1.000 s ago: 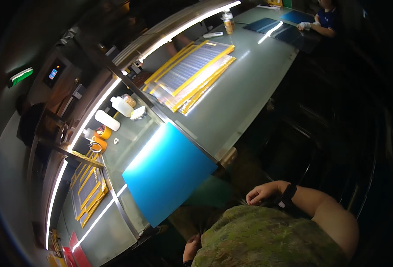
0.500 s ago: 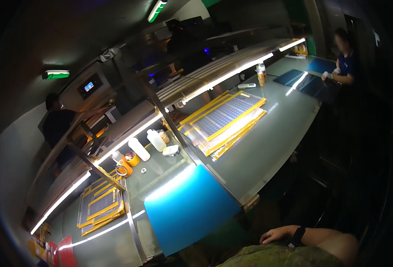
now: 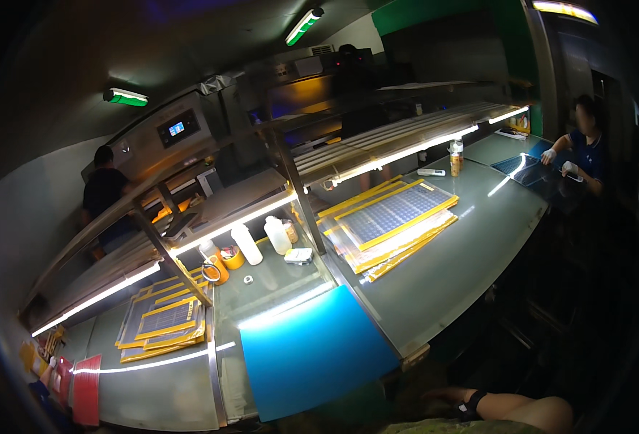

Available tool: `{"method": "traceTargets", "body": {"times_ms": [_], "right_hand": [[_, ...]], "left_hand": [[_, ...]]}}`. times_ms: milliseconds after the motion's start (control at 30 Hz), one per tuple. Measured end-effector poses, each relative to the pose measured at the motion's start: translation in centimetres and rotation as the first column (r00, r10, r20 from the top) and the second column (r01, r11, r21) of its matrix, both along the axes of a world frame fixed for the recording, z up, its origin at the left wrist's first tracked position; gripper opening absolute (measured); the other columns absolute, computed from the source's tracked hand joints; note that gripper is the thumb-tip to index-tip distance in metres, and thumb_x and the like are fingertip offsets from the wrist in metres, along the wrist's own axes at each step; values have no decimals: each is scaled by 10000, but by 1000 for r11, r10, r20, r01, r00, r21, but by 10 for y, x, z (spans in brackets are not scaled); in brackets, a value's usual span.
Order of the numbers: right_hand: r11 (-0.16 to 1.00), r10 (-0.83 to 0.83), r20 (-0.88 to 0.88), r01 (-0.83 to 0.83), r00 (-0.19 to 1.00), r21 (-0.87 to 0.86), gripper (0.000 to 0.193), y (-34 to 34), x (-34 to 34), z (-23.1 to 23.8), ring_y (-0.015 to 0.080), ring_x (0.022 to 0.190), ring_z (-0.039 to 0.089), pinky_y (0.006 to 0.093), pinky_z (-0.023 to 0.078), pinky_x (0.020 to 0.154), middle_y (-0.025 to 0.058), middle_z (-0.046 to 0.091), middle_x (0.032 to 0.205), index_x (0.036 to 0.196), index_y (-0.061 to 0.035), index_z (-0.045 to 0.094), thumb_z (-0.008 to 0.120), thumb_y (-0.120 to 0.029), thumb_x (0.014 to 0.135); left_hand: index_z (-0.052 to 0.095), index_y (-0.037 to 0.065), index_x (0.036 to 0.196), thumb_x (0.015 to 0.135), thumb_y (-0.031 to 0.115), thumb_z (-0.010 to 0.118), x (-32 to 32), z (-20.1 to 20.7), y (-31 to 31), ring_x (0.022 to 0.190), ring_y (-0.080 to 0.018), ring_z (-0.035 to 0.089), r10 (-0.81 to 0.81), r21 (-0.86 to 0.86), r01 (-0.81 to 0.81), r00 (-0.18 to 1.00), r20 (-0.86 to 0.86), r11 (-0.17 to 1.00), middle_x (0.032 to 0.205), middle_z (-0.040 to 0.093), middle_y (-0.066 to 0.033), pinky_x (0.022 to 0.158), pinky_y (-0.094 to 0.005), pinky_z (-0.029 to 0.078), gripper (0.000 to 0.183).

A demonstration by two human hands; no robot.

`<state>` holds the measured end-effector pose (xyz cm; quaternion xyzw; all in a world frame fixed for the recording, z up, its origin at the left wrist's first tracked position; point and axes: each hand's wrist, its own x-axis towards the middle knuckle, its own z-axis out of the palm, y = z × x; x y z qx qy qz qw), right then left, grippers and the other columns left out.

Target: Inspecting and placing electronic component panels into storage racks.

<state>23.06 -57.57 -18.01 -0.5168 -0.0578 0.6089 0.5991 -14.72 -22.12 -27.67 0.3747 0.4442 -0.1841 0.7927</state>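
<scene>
Cannot tell spread from pressed together in dim right-hand fingers (image 3: 438, 394); cannot see left hand. Farther left, note glossy blue rectangular sheet (image 3: 316, 362) laid flat on near side of grey-green table (image 3: 280, 289), presumably for full support.

No readable text or numbers — the lit screen (image 3: 177, 129) on the grey machine (image 3: 144, 139) too small.

1 blue sheet (image 3: 316, 354), 1 right hand (image 3: 448, 395) in view, dim and blurry, 1 dark wristband (image 3: 471, 402). 2 stacks of yellow-edged panels (image 3: 399, 213), 2 red sheets (image 3: 87, 390), 2 larger white bottles (image 3: 246, 244), 1 small white box (image 3: 299, 256), 1 small white ring (image 3: 248, 283). 4 lit strip lights (image 3: 96, 299), 2 green-trimmed ceiling lights (image 3: 126, 97), 1 lit screen (image 3: 177, 129), at least 3 co-workers (image 3: 590, 158).
</scene>
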Motion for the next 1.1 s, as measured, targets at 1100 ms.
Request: {"method": "traceTargets", "body": {"times_ms": [1100], "right_hand": [[989,-111,-358,139,927,53,443,0,9,-38,135,1267,403,270,298,1069,82,384,1411,1426,-91,303,343,-238,1010]], "left_hand": [[573,74,1186,913,408,532,10,4,22,527,-85,509,62,-26,-62,998,0,998,797,616,-1,438,-247,386,433]]}}
